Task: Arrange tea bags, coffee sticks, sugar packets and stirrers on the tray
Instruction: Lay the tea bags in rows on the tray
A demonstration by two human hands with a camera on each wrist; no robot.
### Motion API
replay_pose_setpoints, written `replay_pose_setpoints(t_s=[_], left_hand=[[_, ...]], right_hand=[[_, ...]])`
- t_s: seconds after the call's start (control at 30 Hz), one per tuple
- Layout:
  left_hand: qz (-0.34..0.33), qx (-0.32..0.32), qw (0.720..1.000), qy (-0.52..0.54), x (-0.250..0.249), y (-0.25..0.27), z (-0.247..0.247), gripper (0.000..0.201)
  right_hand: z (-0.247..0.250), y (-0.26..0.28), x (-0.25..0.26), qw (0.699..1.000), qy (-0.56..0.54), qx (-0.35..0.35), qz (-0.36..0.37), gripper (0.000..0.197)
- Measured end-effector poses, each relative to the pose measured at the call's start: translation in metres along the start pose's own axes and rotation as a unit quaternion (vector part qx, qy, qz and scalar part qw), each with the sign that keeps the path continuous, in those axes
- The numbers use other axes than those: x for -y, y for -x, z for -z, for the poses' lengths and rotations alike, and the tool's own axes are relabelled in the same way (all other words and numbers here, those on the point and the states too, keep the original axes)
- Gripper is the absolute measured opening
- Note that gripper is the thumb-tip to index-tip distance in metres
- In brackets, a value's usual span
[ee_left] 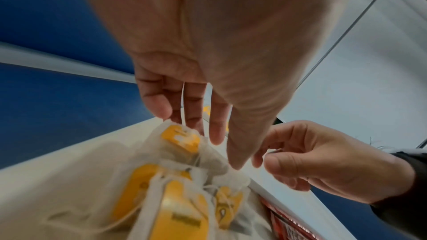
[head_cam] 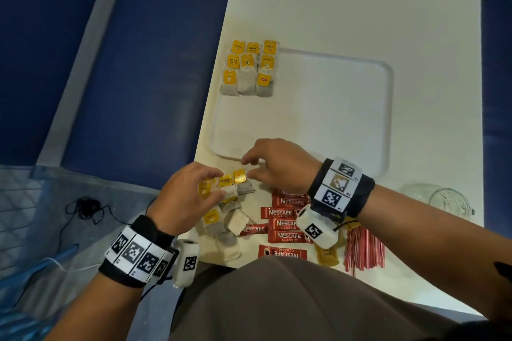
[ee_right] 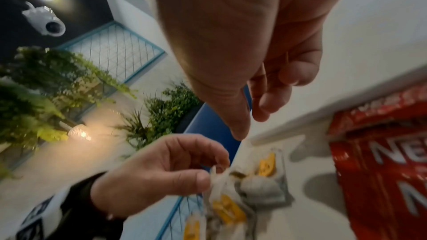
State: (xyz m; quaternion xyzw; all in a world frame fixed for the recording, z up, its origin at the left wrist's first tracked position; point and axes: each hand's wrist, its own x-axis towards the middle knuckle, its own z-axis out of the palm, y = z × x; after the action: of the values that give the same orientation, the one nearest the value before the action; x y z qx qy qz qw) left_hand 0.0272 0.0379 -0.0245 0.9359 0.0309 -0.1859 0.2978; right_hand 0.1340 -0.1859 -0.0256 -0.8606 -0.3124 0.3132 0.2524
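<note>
Left hand (head_cam: 184, 196) pinches bunched tea bags (head_cam: 227, 188); right hand (head_cam: 277, 166) fingers curled, seemingly empty. Tangled strings may drag extras.

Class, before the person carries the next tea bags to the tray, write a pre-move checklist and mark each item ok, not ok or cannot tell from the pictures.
1. Left hand grips a bunch of tea bags: ok.
2. Right hand holds a tea bag: not ok; its fingertips hover curled beside the bunch.
3. Strings in the bunch free of tangles: cannot tell, blurred.
4. Tray has bare room beside the tea bags already laid: ok.
5. Laid tea bags sit in tidy rows: ok.
6. Coffee sticks and stirrers placed on the tray: not ok, they lie on the table.
</note>
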Motion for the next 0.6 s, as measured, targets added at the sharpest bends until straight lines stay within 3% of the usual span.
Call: replay_pose_setpoints(t_s=[0.17,0.33,0.6], left_hand=[[0.006,0.017,1.000,-0.014,-0.005,0.004,-0.007,0.024],[0.000,0.017,1.000,-0.015,-0.008,0.004,-0.011,0.015],[-0.008,-0.025,0.999,0.025,-0.013,0.001,-0.006,0.028]], right_hand=[[-0.022,0.000,0.008,0.997,0.064,0.044,0.011,0.032],[-0.032,0.002,0.011,0.993,0.104,0.045,0.034,0.023],[-0.036,0.003,0.007,0.995,0.095,0.016,0.005,0.018]])
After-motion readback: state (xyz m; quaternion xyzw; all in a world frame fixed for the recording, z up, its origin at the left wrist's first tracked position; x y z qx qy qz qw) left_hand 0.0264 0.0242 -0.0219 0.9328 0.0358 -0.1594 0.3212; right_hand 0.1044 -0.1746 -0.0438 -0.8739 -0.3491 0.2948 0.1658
